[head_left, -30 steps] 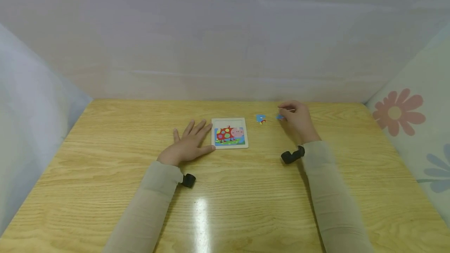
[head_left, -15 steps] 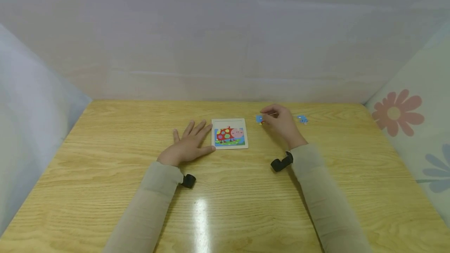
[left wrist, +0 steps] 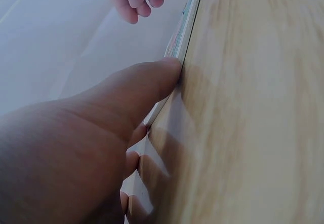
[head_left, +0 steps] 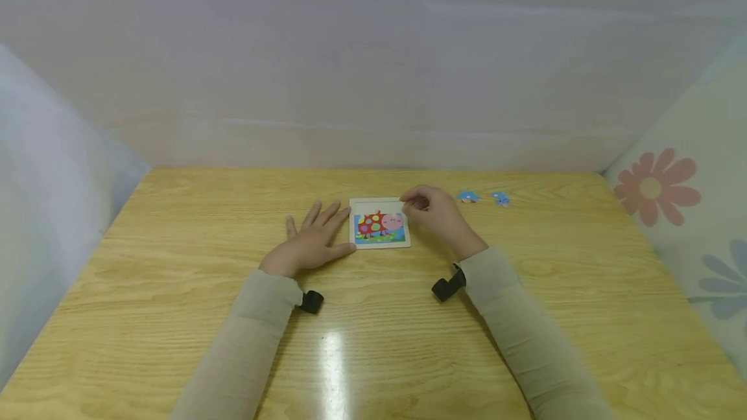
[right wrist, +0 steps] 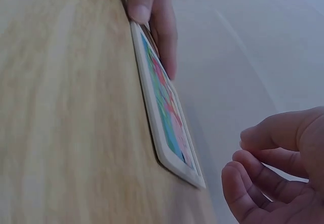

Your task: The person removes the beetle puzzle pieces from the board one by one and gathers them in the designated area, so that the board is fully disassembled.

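A square jigsaw puzzle tray point(head_left: 380, 245) with a pale rim lies on the table. Its lower part shows a red, spotted ladybird picture point(head_left: 379, 224); the strip above is bare. My left hand point(head_left: 309, 242) rests with spread fingers on the table, thumb and index tip against the tray's left edge. Over the tray's upper right corner, my right hand point(head_left: 434, 212) has thumb and fingers drawn together in a pinch. A puzzle piece in that pinch is almost wholly hidden by the fingers. Two blue puzzle pieces lie to the right, one point(head_left: 468, 196) nearer the hand, another point(head_left: 500, 198) farther off.
The wooden table point(head_left: 233, 199) runs back to a pale cloth wall point(head_left: 373, 83). Flower-printed cloth point(head_left: 656, 212) hangs at the right side. Each wrist wears a small black camera, the left one point(head_left: 312, 302) close over the table.
My right hand has travelled left from the loose pieces to the tray's upper right corner, uncovering two blue pieces. The left hand and tray have stayed in place.
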A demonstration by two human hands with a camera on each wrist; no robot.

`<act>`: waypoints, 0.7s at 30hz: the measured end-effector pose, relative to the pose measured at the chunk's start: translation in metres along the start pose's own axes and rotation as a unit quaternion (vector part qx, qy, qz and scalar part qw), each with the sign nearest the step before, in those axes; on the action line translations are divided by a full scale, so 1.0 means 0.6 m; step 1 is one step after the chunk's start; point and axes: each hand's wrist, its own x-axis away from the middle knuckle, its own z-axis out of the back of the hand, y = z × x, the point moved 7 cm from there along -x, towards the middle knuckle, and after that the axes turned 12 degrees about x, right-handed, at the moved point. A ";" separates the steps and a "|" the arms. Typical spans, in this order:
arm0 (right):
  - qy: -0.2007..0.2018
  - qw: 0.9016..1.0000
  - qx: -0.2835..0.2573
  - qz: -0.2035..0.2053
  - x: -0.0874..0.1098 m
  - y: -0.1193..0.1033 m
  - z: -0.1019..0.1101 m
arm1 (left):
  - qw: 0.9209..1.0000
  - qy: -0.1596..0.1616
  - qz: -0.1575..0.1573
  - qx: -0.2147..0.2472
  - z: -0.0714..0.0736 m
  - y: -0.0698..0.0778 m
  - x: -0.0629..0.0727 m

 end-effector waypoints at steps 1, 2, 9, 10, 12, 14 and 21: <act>-0.004 1.000 0.004 0.003 0.000 -0.005 -0.005 | 1.000 0.000 0.000 0.002 0.000 0.000 0.000; -0.008 1.000 0.006 0.004 0.000 -0.010 -0.009 | 1.000 0.000 -0.001 0.002 0.000 0.000 0.000; -0.046 0.999 0.013 0.008 -0.008 -0.034 -0.040 | 1.000 -0.005 0.000 0.003 -0.003 0.000 -0.002; -0.051 0.999 0.017 0.009 -0.010 -0.036 -0.044 | 1.000 -0.006 -0.001 0.004 -0.003 0.000 -0.002; -0.056 0.998 0.028 0.012 -0.015 -0.041 -0.051 | 1.000 -0.006 -0.002 0.003 -0.003 -0.001 -0.003; -0.058 0.997 0.043 0.019 -0.019 -0.047 -0.057 | 1.000 -0.006 -0.004 0.002 -0.003 -0.001 -0.003; -0.077 0.995 0.062 0.021 -0.030 -0.055 -0.078 | 1.000 -0.005 -0.004 -0.006 0.000 0.000 0.000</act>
